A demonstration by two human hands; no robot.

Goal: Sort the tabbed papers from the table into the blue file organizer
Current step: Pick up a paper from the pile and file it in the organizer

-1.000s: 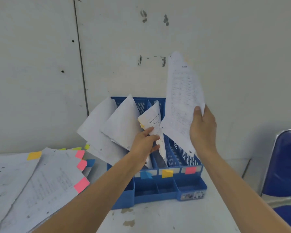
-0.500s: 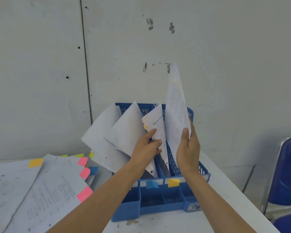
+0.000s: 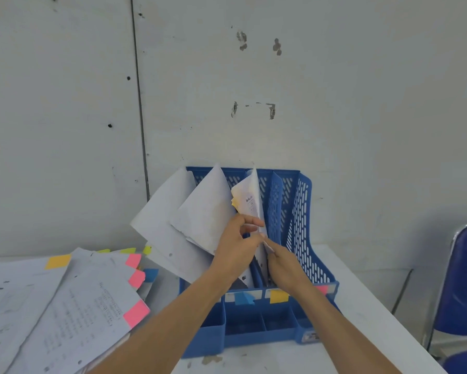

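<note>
Wall: grey and scuffed at 12 o'clock, behind the white table [image 3: 361, 306].
Organizer [image 3: 302, 211]: blue, against the wall; filed papers [image 3: 200, 211] fan out toward 10 o'clock.
Sheet [image 3: 259, 209]: edge-on, standing in a middle slot; I cannot tell which colour label it matches.
Handling: light and floppy, so it buckles if shoved; I judge it is best pinched low on the edge and guided down.
Right hand [image 3: 283, 263]: fingertips pinch the sheet's lower edge, forearm in from 5 o'clock.
Left hand [image 3: 236, 247]: fingers curled on the filed papers, holding them toward 9 o'clock.
Pile [image 3: 86, 306]: tabbed, unsorted, at 8 o'clock.
</note>
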